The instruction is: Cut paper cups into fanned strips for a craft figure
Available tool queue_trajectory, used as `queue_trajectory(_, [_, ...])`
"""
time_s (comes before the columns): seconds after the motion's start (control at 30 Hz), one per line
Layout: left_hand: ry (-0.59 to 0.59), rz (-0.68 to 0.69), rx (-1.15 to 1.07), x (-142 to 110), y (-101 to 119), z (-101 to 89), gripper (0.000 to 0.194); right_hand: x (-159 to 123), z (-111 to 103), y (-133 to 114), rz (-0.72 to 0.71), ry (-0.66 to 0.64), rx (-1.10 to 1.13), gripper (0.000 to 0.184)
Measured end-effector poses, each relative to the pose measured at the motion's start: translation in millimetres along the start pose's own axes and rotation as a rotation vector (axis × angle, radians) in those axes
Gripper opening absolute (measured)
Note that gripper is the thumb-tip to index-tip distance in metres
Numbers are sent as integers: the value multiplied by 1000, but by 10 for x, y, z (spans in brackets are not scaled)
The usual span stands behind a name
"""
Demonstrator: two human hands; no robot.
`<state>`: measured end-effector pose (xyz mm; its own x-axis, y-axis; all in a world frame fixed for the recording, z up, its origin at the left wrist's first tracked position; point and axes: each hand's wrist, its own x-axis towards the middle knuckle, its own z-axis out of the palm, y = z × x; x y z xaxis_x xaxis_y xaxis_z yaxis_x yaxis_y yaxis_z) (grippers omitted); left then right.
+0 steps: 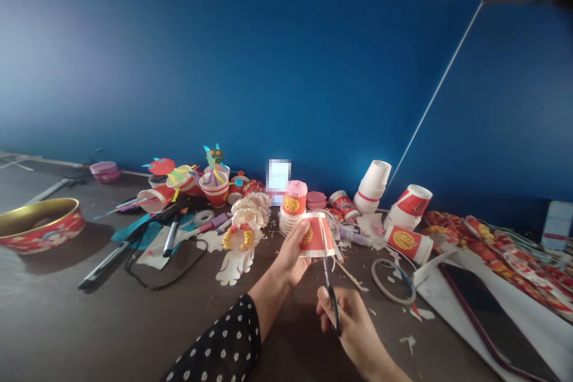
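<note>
The left hand is firmly gripping a red paper cup while the right hand is gripping black-handled scissors upright against it.

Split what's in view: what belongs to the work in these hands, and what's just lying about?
In use: black-handled scissors, right hand, red paper cup, left hand.

Lying about: red-and-gold tin, stacked white cups, marker pen, tape roll.

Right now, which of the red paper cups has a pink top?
The upright cup just beyond the left hand; the other red cups show no pink top.
</note>
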<state>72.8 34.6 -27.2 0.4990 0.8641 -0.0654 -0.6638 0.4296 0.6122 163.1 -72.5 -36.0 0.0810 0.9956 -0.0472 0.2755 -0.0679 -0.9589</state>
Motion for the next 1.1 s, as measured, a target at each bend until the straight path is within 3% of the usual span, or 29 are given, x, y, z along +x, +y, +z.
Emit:
queue_trajectory(0.23, [-25, 20, 44, -18, 99, -3, 44, -32, -28, -48, 7, -75, -167, 54])
queue_trajectory(0.57, [41, 34, 63, 0, 56, -19, 44, -8, 9, 21, -32, -18, -242, 49])
queue_trajectory(1.1, [51, 46, 93, -24, 34, 22, 36, 9, -3, 85, -66, 33, -274, 50])
